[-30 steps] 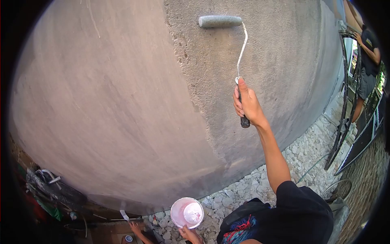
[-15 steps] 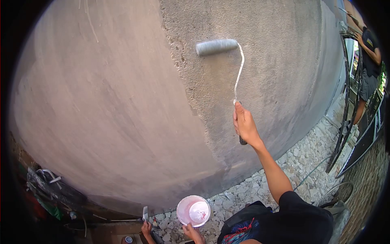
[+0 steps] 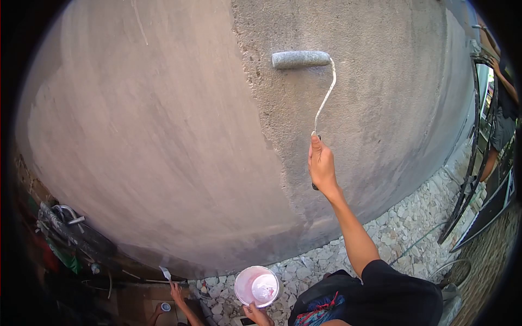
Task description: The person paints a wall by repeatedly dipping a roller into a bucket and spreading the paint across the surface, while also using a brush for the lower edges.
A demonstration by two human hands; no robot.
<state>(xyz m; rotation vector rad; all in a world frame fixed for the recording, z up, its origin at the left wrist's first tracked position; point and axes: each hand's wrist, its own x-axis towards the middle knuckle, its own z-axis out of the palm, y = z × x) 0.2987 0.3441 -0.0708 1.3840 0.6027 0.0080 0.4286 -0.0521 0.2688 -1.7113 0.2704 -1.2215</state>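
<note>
My right hand [image 3: 323,165] is wrapped around the dark handle of a paint roller [image 3: 300,60], thumb pointing up along it. The roller's grey, wet-looking sleeve lies level against the rough part of a curved grey wall [image 3: 179,146], and its bent white frame runs down to my grip. Low in the view, my left hand [image 3: 257,314] grips a round white bucket [image 3: 239,288] by its near side. Whitish-pink liquid shows inside the bucket. To the left of the roller, the wall surface is smoother and lighter, with a ragged vertical border between the two textures.
Broken white stones [image 3: 416,220] cover the ground along the wall's foot. At lower left, another person's hand [image 3: 176,292] holds a brush [image 3: 165,273], beside a small cup [image 3: 166,307]. Black metal frames [image 3: 472,163] and another person [image 3: 505,103] stand at right. Tubing and clutter [image 3: 68,228] lie left.
The roller has turned more level and sits slightly higher on the wall. The other person's brush has moved left, away from the bucket. The view has shifted a little.
</note>
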